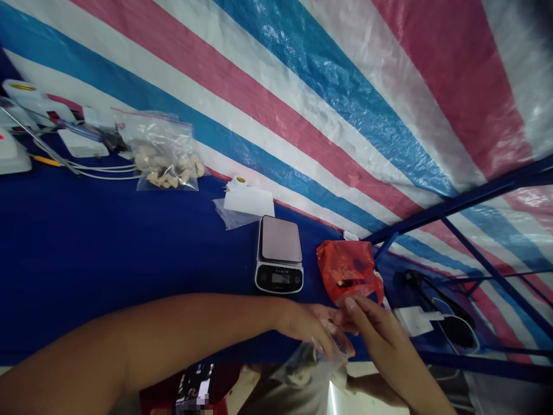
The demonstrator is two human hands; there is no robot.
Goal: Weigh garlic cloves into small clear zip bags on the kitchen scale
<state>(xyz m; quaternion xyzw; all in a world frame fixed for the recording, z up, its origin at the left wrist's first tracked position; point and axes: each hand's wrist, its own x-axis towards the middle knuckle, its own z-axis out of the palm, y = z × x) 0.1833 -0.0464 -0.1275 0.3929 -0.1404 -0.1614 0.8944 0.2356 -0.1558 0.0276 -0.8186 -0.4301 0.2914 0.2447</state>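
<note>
My left hand (305,324) is closed on a clear plastic bag (309,358), which hangs below the table's front edge. A few pale pieces show in the bag's bottom. At the bag's top, my right hand (375,325) meets the left one, its thumb and fingers pinched together on the plastic. Just beyond the hands lies a crumpled red plastic bag (345,262) with a small opening; its contents hardly show. To its left stands a digital kitchen scale (281,239), nothing on its plate.
Behind the scale lie a white card (248,202) and a flat clear bag. A zip bag of pale chunks (166,155) leans at the back left, near cables and white devices. A blue metal frame (453,202) and a white charger (415,321) are at the right.
</note>
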